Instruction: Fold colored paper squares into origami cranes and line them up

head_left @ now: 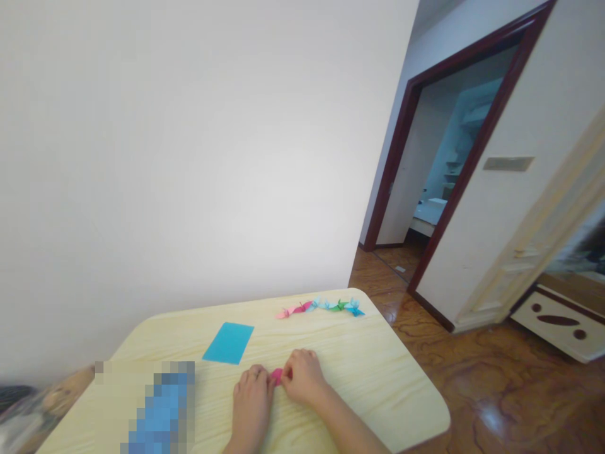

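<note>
My left hand [253, 403] and my right hand [302, 376] rest on the pale wood-grain table [378, 391], pinching a small piece of folded pink paper [276, 376] between them. Much of that paper is hidden by my fingers. Beyond my hands lies a flat rectangular sheet of blue paper [229, 343]. Along the far edge of the table runs a row of small origami cranes [321, 308] in pink, light blue and green, some touching each other.
A blurred, pixelated blue object [161, 410] sits at the table's near left. A white wall rises behind the table. To the right, a polished wood floor [472, 353] leads to a dark-framed doorway [416, 157].
</note>
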Demonstrator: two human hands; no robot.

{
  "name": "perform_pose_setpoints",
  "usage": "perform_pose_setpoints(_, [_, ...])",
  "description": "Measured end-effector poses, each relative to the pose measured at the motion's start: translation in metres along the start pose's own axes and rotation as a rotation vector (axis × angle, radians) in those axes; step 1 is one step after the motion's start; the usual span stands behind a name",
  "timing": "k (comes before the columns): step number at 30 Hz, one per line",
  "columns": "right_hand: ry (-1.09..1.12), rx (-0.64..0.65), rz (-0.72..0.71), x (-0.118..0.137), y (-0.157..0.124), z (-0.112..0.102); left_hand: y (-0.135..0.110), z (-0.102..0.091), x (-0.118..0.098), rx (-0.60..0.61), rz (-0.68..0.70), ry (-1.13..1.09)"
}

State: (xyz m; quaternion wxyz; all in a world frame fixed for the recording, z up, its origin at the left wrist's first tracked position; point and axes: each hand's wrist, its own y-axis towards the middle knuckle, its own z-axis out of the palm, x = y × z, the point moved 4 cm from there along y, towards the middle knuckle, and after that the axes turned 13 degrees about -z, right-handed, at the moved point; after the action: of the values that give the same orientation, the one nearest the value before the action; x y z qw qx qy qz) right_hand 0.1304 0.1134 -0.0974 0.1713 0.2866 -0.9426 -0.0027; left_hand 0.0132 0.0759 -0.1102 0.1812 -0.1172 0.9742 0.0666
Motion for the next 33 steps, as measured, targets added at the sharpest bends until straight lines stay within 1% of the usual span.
perform_pose_setpoints(5, [-0.033, 0.072, 0.027, 0.001, 0.008, -0.001, -0.001, 0.002, 0.0, -0.004, 0.005, -0.017])
perform_pose_setpoints(11, [-0.059, 0.127, 0.036, 0.004, 0.011, -0.006, 0.006, 0.0, 0.008, 0.056, 0.071, -0.103])
perform_pose_setpoints(16, [-0.077, 0.15, 0.052, 0.011, 0.012, -0.012, 0.011, 0.0, 0.013, 0.081, 0.081, -0.132])
perform_pose_setpoints(25, [-0.092, 0.155, 0.069, 0.014, 0.013, -0.008, 0.009, 0.0, 0.009, 0.086, 0.024, -0.119])
perform_pose_setpoints(33, [0.037, 0.088, 0.07, -0.002, 0.007, -0.005, 0.011, -0.001, 0.008, 0.112, -0.014, -0.093])
